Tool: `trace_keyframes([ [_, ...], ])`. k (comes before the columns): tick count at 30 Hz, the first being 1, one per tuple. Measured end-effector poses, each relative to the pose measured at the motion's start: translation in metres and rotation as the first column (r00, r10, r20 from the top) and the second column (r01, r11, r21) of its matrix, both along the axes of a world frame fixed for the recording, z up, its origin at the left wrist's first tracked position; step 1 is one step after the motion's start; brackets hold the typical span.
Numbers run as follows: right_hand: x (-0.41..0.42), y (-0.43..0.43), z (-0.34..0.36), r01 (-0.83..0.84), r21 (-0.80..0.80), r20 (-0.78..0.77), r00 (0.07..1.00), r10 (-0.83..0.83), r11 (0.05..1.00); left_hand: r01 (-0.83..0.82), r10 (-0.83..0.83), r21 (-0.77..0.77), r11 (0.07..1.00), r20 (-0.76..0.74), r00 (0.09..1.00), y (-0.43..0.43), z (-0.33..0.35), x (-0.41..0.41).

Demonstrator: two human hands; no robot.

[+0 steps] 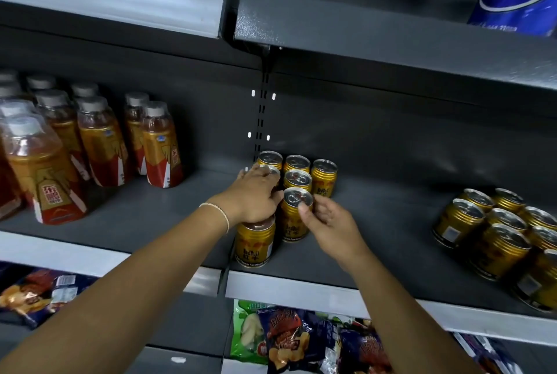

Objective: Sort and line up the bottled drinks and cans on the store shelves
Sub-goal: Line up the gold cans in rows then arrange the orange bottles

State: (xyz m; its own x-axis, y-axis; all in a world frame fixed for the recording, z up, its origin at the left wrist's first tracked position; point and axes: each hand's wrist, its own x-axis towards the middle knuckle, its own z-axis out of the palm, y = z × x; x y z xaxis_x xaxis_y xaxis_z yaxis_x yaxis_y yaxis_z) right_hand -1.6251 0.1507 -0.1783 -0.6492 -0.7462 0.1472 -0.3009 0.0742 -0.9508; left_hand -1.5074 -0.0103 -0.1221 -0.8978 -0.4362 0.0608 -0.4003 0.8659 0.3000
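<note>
Gold Red Bull cans (324, 177) (红牛 labels), right hand (328, 223) pinching front can (294, 223) — left hand (253, 195) curled over rear can (273, 171).

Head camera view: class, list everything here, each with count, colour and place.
Cans: seven visible, gold, middle shelf, centre.
More cans: at least eight, gold, right.
Bottles: about ten, amber, grey caps, left.
Big bottle: one, blue, upper shelf.
Snack bags: several, blue and green, lower shelf.
Shelves: dark grey, three levels.
Left hand: rests over the centre cans.
Right hand: pinches the middle column's front can.
</note>
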Motion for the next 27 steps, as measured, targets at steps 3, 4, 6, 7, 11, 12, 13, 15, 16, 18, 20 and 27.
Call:
trace_keyframes([
  [3,-0.011,0.014,0.014,0.106,0.021,-0.029,0.994,-0.105,0.994,0.012,-0.016,-0.091,0.996,-0.05,0.999,0.012,0.01,-0.004],
  [4,-0.016,0.02,0.018,0.134,0.017,-0.038,0.99,-0.133,0.991,0.032,-0.04,-0.12,0.992,-0.067,0.997,0.019,0.013,-0.007],
  [6,-0.024,0.033,0.022,0.174,0.013,-0.061,0.983,-0.173,0.985,0.088,-0.105,-0.155,0.984,-0.107,0.989,0.036,0.018,-0.015],
  [7,-0.029,0.04,0.024,0.195,0.013,-0.086,0.977,-0.193,0.981,0.117,-0.139,-0.161,0.98,-0.131,0.982,0.045,0.02,-0.021],
  [11,-0.052,0.077,0.03,0.305,0.038,-0.197,0.936,-0.292,0.952,0.192,-0.222,-0.142,0.971,-0.237,0.946,0.085,0.022,-0.047],
  [12,-0.059,0.088,0.032,0.336,0.059,-0.24,0.919,-0.313,0.94,0.201,-0.23,-0.133,0.97,-0.255,0.939,0.095,0.02,-0.054],
  [13,-0.066,0.099,0.034,0.372,0.089,-0.3,0.895,-0.331,0.924,0.21,-0.236,-0.12,0.97,-0.264,0.935,0.105,0.018,-0.062],
  [15,-0.083,0.123,0.04,0.467,0.151,-0.457,0.814,-0.358,0.871,0.236,-0.252,-0.092,0.967,-0.255,0.933,0.124,0.013,-0.078],
  [16,-0.09,0.133,0.042,0.516,0.167,-0.525,0.768,-0.367,0.84,0.25,-0.264,-0.085,0.964,-0.241,0.934,0.133,0.01,-0.086],
  [18,-0.105,0.154,0.048,0.594,0.202,-0.609,0.698,-0.375,0.778,0.28,-0.289,-0.074,0.957,-0.215,0.933,0.152,0.004,-0.101],
  [20,-0.117,0.171,0.053,0.648,0.249,-0.665,0.655,-0.36,0.72,0.302,-0.305,-0.049,0.952,-0.198,0.931,0.17,-0.001,-0.116],
  [27,-0.148,0.211,0.059,0.753,0.348,-0.768,0.57,-0.29,0.558,0.374,-0.373,-0.017,0.927,-0.138,0.918,0.219,-0.01,-0.156],
])
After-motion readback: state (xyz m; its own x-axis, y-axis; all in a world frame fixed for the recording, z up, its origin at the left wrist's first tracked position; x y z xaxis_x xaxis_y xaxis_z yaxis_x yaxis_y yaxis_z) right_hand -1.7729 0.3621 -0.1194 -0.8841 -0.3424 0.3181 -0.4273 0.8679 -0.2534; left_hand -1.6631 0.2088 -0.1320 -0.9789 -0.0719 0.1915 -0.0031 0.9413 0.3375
